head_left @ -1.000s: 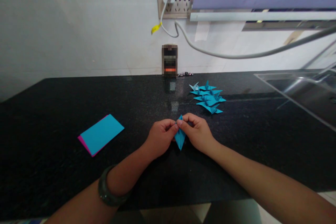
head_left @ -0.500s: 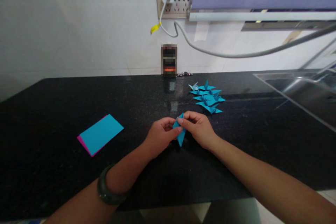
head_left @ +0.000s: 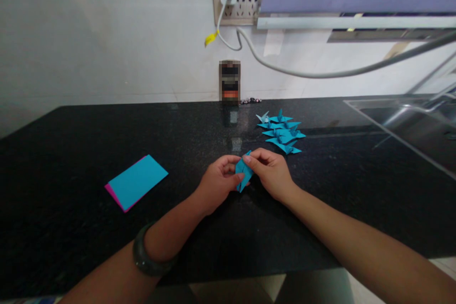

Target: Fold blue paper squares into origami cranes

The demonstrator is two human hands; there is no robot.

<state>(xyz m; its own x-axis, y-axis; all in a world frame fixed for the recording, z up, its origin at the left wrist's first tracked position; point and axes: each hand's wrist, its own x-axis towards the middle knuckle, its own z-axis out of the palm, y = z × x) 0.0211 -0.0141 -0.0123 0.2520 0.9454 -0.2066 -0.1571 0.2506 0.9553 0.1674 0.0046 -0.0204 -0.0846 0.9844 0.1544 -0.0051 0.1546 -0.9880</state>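
A small piece of folded blue paper (head_left: 243,174), roughly diamond-shaped with a crease down its face, is held between both hands above the dark counter. My left hand (head_left: 221,181) pinches its lower left side, thumb in front and fingers behind. At its upper right, my right hand (head_left: 269,171) grips the edge between thumb and curled fingers. Part of the paper's back is hidden by the fingers. Just beyond my right hand lies a cluster of several blue origami cranes (head_left: 283,134), with one paler crane (head_left: 263,118) at its far left.
A stack of blue and pink paper sheets (head_left: 138,183) lies to the left on the black counter (head_left: 71,152). A blurred dark object (head_left: 230,81) stands against the wall, beside a beaded string (head_left: 251,100). A metal sink (head_left: 409,118) is at right; a grey cable (head_left: 313,75) hangs above.
The folded paper has turned in my hands, its lower tip swinging left and up, and more of its face shows. Both hands have shifted only slightly. The cranes and the stack are unmoved.
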